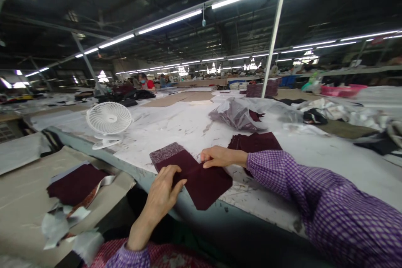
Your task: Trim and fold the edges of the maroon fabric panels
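Note:
A maroon fabric piece (205, 182) lies at the front edge of the white-topped table, one corner overhanging it. Its far left end carries a speckled grey-maroon strip (168, 151). My left hand (161, 194) rests at the near left edge of the cloth, fingers curved and the thumb held apart from them. At the cloth's far edge, my right hand (218, 157) has its thumb and index finger pinched together on the fabric. Just behind my right wrist is a pile of maroon fabric pieces (260, 141), partly covered by my sleeve.
A white fan (108, 121) stands to the left on the table. Clear plastic sheeting (237, 115) lies crumpled behind the pile. On a lower surface at left are another maroon piece (77, 184) and pale scraps (56, 226). A person in red (149, 84) is far back.

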### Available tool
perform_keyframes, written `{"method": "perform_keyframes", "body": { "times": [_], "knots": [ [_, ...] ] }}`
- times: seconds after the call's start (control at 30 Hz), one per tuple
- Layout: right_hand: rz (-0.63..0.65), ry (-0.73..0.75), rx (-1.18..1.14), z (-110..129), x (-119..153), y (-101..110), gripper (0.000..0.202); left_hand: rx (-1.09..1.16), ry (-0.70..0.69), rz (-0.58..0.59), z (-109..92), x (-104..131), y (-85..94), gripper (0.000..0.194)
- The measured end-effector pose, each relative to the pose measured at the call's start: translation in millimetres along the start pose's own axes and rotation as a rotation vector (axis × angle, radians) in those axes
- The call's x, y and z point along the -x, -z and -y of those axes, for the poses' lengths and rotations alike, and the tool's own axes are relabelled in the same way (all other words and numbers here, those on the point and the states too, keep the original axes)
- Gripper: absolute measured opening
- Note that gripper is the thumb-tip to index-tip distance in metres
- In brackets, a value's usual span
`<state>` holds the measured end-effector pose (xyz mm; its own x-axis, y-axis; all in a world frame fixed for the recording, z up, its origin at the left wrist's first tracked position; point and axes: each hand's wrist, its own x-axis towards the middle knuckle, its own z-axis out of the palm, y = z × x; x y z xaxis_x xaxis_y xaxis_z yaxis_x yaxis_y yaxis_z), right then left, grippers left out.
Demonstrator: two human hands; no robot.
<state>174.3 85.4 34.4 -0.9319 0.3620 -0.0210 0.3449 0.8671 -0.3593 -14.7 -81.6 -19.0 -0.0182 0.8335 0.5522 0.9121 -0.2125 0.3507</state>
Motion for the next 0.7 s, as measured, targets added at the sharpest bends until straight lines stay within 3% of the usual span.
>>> {"method": "perform_keyframes", "body": {
  "times": [0.07,0.17,0.27,0.33,0.43,0.5,0.6,0.7],
  "knots": [
    [0.095,0.070,-0.059,-2.2,0.2,9.6,0.015,0.019,0.033,-0.013,3.6,-1.1,-0.3,0.032],
    [0.140,0.115,-0.101,-9.2,18.3,49.5,0.011,0.022,0.022,-0.006,7.4,-3.5,-0.8,0.034],
    [0.071,-0.059,-0.180,-28.5,52.1,96.5,0.017,-0.048,-0.017,0.009,5.1,-9.1,-1.1,0.031],
    [0.011,-0.199,-0.160,-47.9,73.9,117.1,0.020,-0.133,-0.021,0.017,-1.2,-14.9,-1.4,0.026],
    [-0.004,-0.460,0.004,-77.8,93.5,126.2,0.025,-0.270,-0.025,0.067,-16.0,-24.6,-2.7,0.015],
    [0.011,-0.571,0.149,-91.7,96.5,123.7,0.027,-0.340,-0.028,0.095,-25.6,-29.6,-4.2,0.018],
    [0.016,-0.595,0.276,-96.8,92.5,120.2,0.029,-0.332,0.046,0.075,-31.1,-33.2,-5.1,0.025],
    [-0.067,-0.518,0.367,-80.7,84.9,120.5,0.020,-0.080,0.314,0.003,-21.2,-33.5,-3.1,0.023]
  ]
}}
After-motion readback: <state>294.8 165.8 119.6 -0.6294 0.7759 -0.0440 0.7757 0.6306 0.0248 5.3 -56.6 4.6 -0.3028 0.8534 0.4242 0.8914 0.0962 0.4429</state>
